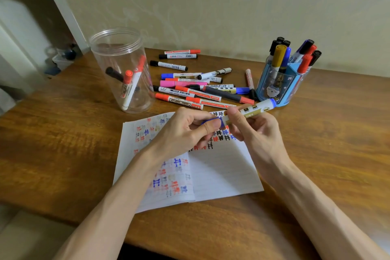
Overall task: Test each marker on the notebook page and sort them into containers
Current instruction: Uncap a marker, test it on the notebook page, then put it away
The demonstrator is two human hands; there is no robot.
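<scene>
Marker (252, 110) | held above notebook (221, 171), off the page | long axis runs from cap (214, 122) at near-left to tail at far-right | left hand (185, 131) pinches cap, right hand (255, 133) grips barrel | cap seated or parting: cannot tell | jar (118, 65) lies left, holder (276, 84) right, nearer right hand

Dim, warm light; blurred, warped edges.

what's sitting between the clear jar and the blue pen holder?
Head view: a loose pile of markers lies flat on the table between the clear jar and the blue pen holder; one is pink.
</scene>
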